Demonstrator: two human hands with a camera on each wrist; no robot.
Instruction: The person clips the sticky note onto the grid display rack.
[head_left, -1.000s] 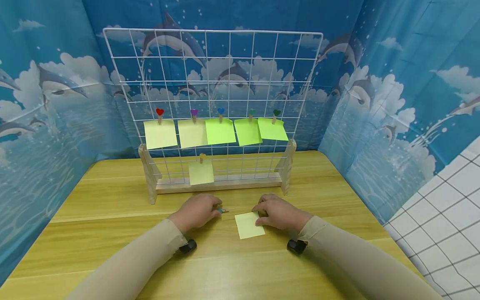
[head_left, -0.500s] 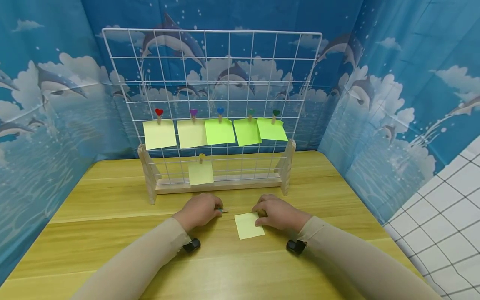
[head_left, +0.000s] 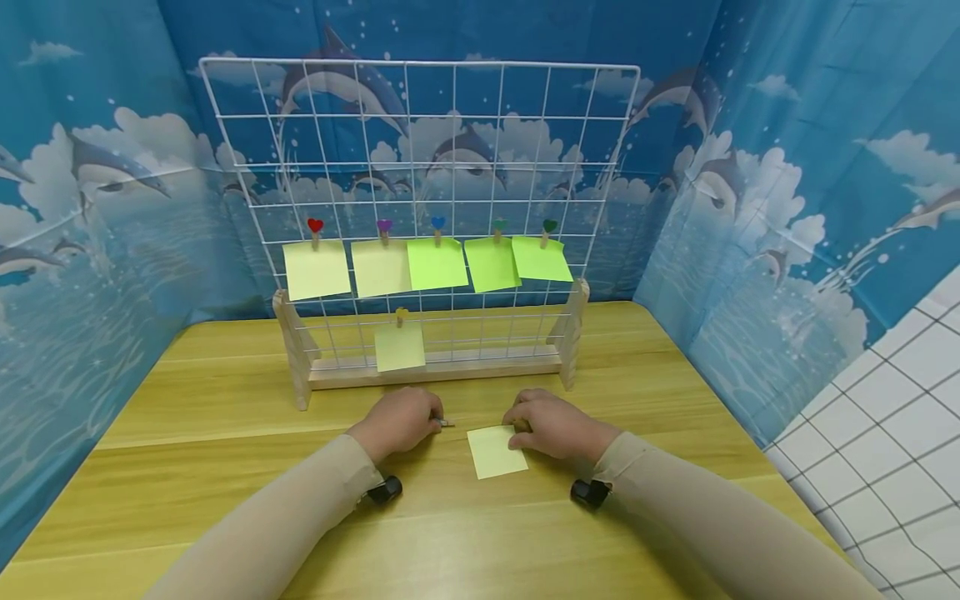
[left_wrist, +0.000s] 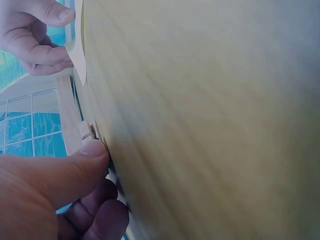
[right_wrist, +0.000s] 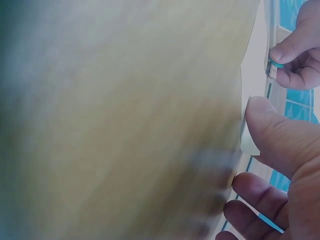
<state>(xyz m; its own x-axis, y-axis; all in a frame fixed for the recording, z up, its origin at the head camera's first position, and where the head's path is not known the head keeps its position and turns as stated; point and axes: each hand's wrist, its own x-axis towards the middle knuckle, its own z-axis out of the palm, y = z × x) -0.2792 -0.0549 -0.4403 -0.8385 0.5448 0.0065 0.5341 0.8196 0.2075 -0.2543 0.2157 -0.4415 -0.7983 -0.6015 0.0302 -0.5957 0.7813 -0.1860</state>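
Note:
Near the middle of the wooden table, my left hand pinches a small wooden clothespin between thumb and fingers. A teal decoration on the clothespin peeks out beside the thumb in the right wrist view. To its right, a pale yellow sticky note lies on the tabletop. My right hand rests at the note's right side: the thumb touches its face, and the other fingers, loosely bent, sit past its top right corner. The right wrist view shows a gap between that thumb and those fingers.
Behind the hands stands a white wire grid on a wooden base. Heart-topped clothespins hold several yellow and green notes in a row, with one yellow note lower down. A dolphin-print curtain surrounds the table.
The left thumb and fingers have closed further round the clothespin, so less of its teal part shows. My right hand and the note under it have stayed put.

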